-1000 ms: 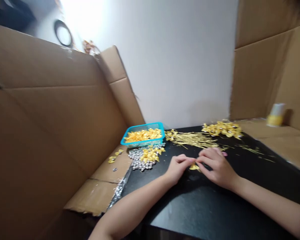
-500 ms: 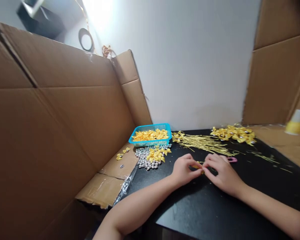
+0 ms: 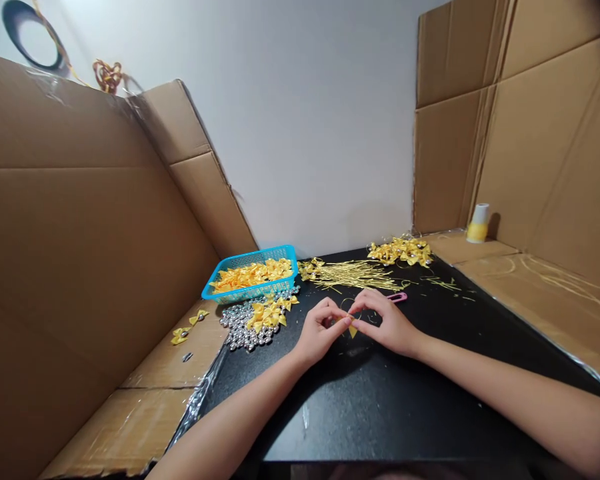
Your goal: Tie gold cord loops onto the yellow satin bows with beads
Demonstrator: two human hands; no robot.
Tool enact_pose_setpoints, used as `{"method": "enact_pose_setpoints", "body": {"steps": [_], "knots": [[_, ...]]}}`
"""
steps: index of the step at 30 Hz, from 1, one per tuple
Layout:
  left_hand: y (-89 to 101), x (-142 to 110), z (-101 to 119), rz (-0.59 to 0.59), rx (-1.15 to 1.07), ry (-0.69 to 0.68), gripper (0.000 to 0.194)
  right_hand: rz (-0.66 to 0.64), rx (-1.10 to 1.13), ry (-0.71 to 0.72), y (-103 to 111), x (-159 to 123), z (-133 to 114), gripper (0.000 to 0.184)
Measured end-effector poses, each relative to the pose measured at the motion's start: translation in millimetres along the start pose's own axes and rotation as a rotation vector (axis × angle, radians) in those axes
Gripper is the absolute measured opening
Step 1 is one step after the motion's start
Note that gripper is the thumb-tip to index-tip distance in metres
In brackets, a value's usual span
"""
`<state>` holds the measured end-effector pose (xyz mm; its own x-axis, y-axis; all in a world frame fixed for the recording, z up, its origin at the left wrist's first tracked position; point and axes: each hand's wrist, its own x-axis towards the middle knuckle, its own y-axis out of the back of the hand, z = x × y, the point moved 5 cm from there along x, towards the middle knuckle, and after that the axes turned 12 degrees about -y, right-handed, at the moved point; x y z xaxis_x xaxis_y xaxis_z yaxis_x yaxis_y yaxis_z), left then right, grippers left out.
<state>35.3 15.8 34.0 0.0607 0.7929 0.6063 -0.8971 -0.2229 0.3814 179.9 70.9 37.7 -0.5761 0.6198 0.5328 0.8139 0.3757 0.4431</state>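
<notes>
Fingertip to fingertip, my left hand (image 3: 323, 329) and my right hand (image 3: 384, 321) pinch a small yellow ribbon bow (image 3: 353, 331) just above the black table (image 3: 340, 413). One pointed end of the bow hangs below the fingers; the rest of it is hidden. A thin yellow loop rises behind the fingertips. Beyond my right hand lies a pink-handled tool (image 3: 398, 297), partly covered by the hand. Left of my hands, several yellow bows (image 3: 270, 312) rest on a spread of silver beads (image 3: 240, 327).
A blue basket (image 3: 213, 293) full of yellow bows stands at the back left. Cut gold cords (image 3: 360, 273) lie behind my hands, with a heap of beaded bows (image 3: 403, 251) to their right. A thread cone (image 3: 478, 225) stands on cardboard at right. Cardboard walls (image 3: 90, 253) flank the table.
The view has swung to the right, so everything sits further left in it. My hands still pinch the bow together, and its pointed end now shows below the fingers.
</notes>
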Motion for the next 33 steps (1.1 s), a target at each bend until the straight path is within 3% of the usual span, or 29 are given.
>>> {"method": "enact_pose_setpoints", "body": {"steps": [10,17,33], "knots": [[-0.5,-0.1,2.0,-0.048,-0.031,0.002,0.024,-0.003,0.095,-0.03,-0.6,1.5,0.9,0.01],[0.2,-0.7,2.1,-0.029,0.009,0.009,0.024,0.005,0.016,-0.056,-1.1,1.8,2.1,0.017],[2.7,-0.5,2.6,0.076,0.055,0.059,0.024,0.093,-0.173,-0.027,2.0,-1.3,-3.9,0.009]]}}
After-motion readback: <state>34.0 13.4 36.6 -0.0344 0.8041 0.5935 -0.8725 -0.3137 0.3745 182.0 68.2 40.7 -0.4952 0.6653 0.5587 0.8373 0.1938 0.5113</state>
